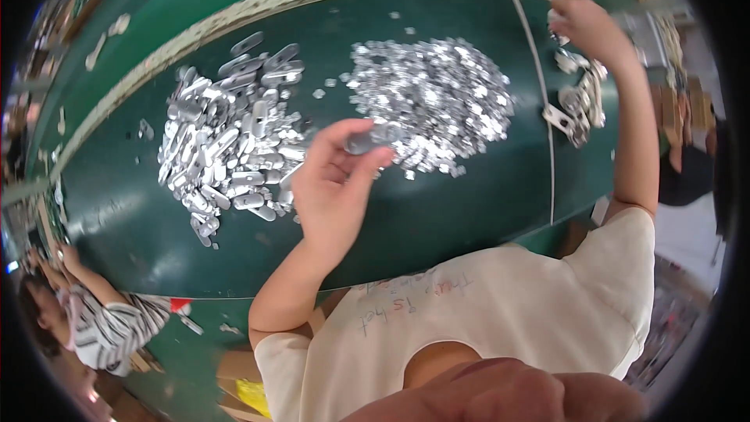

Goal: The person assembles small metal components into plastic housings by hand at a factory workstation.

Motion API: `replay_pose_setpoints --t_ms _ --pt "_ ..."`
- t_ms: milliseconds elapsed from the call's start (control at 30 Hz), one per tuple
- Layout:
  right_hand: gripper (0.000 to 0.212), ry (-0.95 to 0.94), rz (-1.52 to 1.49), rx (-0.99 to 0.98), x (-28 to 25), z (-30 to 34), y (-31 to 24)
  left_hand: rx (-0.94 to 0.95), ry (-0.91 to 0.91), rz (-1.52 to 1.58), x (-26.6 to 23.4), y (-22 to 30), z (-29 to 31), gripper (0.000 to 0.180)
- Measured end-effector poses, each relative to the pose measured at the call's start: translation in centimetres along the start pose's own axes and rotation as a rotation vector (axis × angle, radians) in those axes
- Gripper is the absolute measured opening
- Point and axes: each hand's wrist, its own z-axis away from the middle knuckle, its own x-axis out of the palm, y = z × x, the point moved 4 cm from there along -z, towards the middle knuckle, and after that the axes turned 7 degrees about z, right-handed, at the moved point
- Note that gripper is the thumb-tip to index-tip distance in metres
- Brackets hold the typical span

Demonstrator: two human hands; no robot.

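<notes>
Hands work well apart: the left hand (332, 176), elbow bent, pinches one oblong silver piece (366, 141) between thumb and forefinger, its other fingers curled, above the green counter (437, 227). The right hand (584, 22) reaches out on a long, slightly bent arm to the counter's far right, fingers curled down; something silvery shows at the fingertips, but whether it is gripped cannot be told. Two large heaps lie on the counter: oblong pieces (223, 141) to the left, tiny shiny pieces (430, 94) in the middle, both too many to count. Past one thin pale strip (539, 62), one small cluster of metal parts (580, 105) overlaps, its number unclear. Handwritten-looking lettering in dark and reddish strokes crosses the cream shirt (508, 328).
</notes>
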Motion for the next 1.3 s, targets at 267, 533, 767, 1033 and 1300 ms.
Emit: replay_pose_setpoints --t_ms 267,533,767,1033,1300 --pt "0.025 0.011 -0.267 0.229 0.5 9.4 3.5 0.036 -0.072 -0.078 1.7 1.0 0.4 0.026" --pt "0.030 -0.092 -1.036 0.291 4.0 8.5 -2.9 -0.046 -0.110 -0.032 2.3 0.5 2.9 0.027" --pt "0.025 0.044 -0.544 0.373 8.2 10.0 0.7 -0.013 -0.090 0.059 3.2 0.7 3.1 0.027" --pt "0.039 0.394 -0.294 0.271 2.0 -0.3 -0.7 -0.027 -0.156 0.109 4.0 -0.1 0.3 0.027" --pt "0.081 0.084 -0.306 0.570 8.5 -27.6 7.9 -0.072 -0.054 0.095 2.3 -2.5 -0.1 0.028"
